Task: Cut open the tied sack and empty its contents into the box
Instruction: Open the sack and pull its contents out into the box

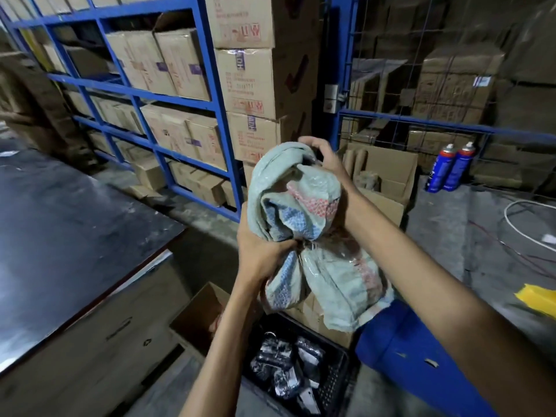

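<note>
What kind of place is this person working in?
Most likely a warehouse or stockroom. Blue steel racks hold rows of sealed cartons, more cartons are stacked in a tall column, and a wire cage fences off further stock. The floor is bare concrete.

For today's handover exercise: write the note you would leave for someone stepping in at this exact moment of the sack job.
Left hand: grip closed around the sack at its tied neck.
Right hand: holding the top of the sack, steadying it.
The sack is held in the air above the black crate, which already holds dark wrapped packets. An open cardboard box sits beside the crate.
Done: sack picked up. The tie looks uncut; no cutting tool is visible.
Left: cut the tie, then tip the contents out into the box.
</note>
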The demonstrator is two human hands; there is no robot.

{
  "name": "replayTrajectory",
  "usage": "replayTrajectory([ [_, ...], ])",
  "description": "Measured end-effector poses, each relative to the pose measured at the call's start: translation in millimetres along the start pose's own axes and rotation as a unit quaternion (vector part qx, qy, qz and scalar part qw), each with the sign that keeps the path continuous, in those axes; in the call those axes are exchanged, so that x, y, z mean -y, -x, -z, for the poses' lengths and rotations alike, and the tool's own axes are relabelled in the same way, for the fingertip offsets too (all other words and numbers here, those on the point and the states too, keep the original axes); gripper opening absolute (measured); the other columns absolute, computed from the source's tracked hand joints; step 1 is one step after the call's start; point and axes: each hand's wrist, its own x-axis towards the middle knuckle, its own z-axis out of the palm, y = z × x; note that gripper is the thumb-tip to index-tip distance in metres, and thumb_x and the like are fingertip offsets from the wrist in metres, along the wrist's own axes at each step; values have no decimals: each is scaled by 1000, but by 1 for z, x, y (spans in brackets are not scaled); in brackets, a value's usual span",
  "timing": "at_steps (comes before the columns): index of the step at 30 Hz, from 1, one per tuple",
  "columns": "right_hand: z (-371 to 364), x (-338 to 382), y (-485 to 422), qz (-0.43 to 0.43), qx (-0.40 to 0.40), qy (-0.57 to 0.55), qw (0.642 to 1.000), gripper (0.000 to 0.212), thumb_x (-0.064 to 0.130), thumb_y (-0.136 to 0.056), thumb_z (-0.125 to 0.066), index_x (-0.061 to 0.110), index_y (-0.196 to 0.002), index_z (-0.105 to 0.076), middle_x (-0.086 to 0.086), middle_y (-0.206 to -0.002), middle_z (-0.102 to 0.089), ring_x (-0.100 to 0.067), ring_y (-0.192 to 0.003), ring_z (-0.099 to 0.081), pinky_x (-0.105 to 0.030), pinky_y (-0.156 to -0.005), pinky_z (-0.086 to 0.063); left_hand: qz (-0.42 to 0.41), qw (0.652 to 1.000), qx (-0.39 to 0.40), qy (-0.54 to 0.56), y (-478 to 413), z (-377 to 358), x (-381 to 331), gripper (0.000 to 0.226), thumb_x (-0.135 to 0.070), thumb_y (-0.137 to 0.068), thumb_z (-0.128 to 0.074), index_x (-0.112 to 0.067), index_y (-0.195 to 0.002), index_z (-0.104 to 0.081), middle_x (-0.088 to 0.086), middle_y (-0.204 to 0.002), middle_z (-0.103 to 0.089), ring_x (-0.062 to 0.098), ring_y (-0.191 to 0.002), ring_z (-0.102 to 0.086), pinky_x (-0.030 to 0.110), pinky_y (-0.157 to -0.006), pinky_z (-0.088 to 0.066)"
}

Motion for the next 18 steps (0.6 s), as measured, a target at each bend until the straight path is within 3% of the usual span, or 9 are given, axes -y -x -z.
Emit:
replayTrajectory([
  [2, -6, -10, 0, -6, 99, -24, 995, 66, 9, -85, -73, -3, -144, -45, -10, -132, -55, 5, -113, -60, -16, -99, -47, 39, 999, -17, 5, 4, 9, 7, 69, -4, -54, -92, -2, -117, -63, 3, -113, -75, 3, -104, -71, 25, -88, -60],
  [4, -14, 2, 5, -46, 96, 39, 994, 72, 38, -86, -69, 28, -152, -41, -4, -146, -50, -6, -133, -50, -31, -114, -38, 75, 996, -52, 14, 9, 14, 1, 41, 13, -66, -83, -2, -100, -67, -2, -96, -74, -12, -82, -70, 14, -73, -56],
  [5, -19, 2, 17, -52, 105, 55, 992, 73, 50, -88, -67, 38, -154, -37, 1, -152, -43, -7, -137, -42, -33, -117, -33, 100, 992, -76, 34, 9, 15, -3, 30, 20, -74, -74, -3, -90, -65, -2, -86, -70, -14, -67, -67, 16, -65, -52],
  [8, -43, -12, 50, -65, 177, -54, 981, 98, 68, -76, -70, 40, -158, -24, 16, -166, -22, 4, -149, -22, -36, -126, -21, 162, 969, -154, 108, 3, 21, -2, 23, 18, -92, -54, -3, -83, -59, 1, -65, -63, -7, -45, -59, 14, -51, -47],
  [11, -77, -33, 64, -30, 159, -89, 983, 119, 52, -67, -88, 33, -161, -18, 13, -167, -25, -2, -152, -24, -41, -126, -25, 194, 959, -167, 125, 3, 27, 5, 26, 13, -99, -46, -6, -87, -60, -11, -53, -66, -11, -44, -60, 4, -48, -44],
  [12, -84, -37, 66, -30, 156, -97, 983, 119, 46, -67, -90, 32, -161, -18, 12, -166, -27, -3, -152, -27, -41, -125, -27, 205, 953, -170, 145, 6, 28, 6, 23, 13, -98, -46, -3, -89, -59, -7, -55, -66, -9, -43, -60, 5, -47, -44],
  [14, -94, -44, 69, -45, 160, -120, 979, 112, 37, -73, -89, 29, -161, -19, 11, -164, -34, -4, -149, -34, -39, -124, -31, 213, 946, -165, 182, 13, 35, 11, 17, 13, -95, -49, 1, -88, -59, 5, -62, -61, -3, -41, -57, 12, -45, -47],
  [18, -118, -58, 65, -64, 180, -129, 973, 92, 32, -80, -84, 22, -156, -34, 7, -155, -48, -4, -142, -45, -33, -120, -36, 231, 944, -149, 184, 14, 54, 28, 41, 13, -93, -51, -15, -63, -47, -12, -39, -50, -2, -33, -45, 14, -40, -40],
])
